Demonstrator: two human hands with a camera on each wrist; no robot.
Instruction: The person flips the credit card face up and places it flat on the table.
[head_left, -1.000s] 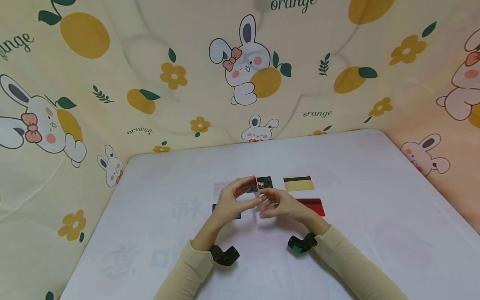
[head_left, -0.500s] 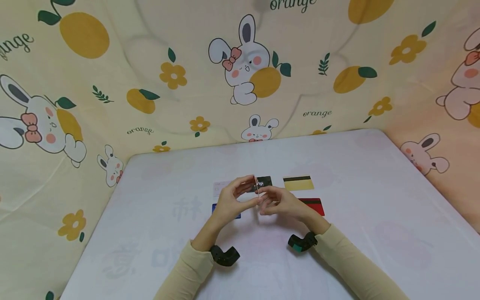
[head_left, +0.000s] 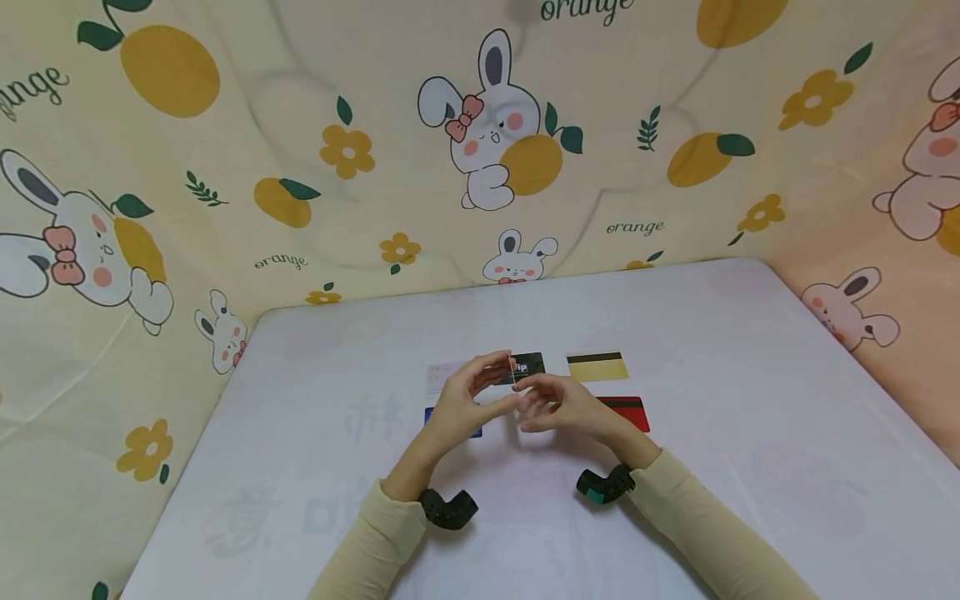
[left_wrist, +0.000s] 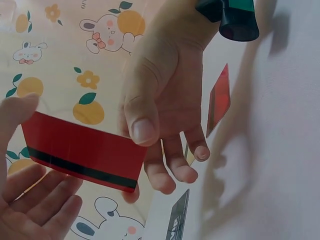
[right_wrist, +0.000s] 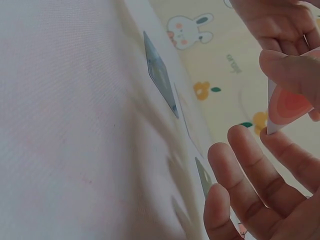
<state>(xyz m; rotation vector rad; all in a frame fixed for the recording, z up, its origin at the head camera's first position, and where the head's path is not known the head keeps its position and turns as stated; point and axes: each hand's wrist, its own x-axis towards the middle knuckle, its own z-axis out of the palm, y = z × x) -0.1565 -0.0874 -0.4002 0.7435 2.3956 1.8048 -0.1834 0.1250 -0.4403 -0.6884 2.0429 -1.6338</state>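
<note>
Between both hands, raised over the table, is a red card with a dark stripe (left_wrist: 82,150), seen face-on in the left wrist view. Its other side shows white with pink-red rings in the right wrist view, and the head camera sees it edge-on. My left hand (head_left: 463,396) grips one end by opposite edges, thumb on one and fingers on the other. My right hand (head_left: 570,408) pinches the opposite end between thumb and index finger; its other fingers are loosely spread.
Beneath and behind the hands several cards lie on the white table (head_left: 315,450): pale pink (head_left: 441,379), black "vip" (head_left: 532,364), gold (head_left: 597,367), red (head_left: 628,412) and a partly hidden blue one (head_left: 430,414). A patterned cloth (head_left: 390,167) hangs behind.
The card has turned a little, from showing a sliver of its face to standing edge-on to the head camera. My right fingers have shifted slightly; my left hand stays nearly still.
</note>
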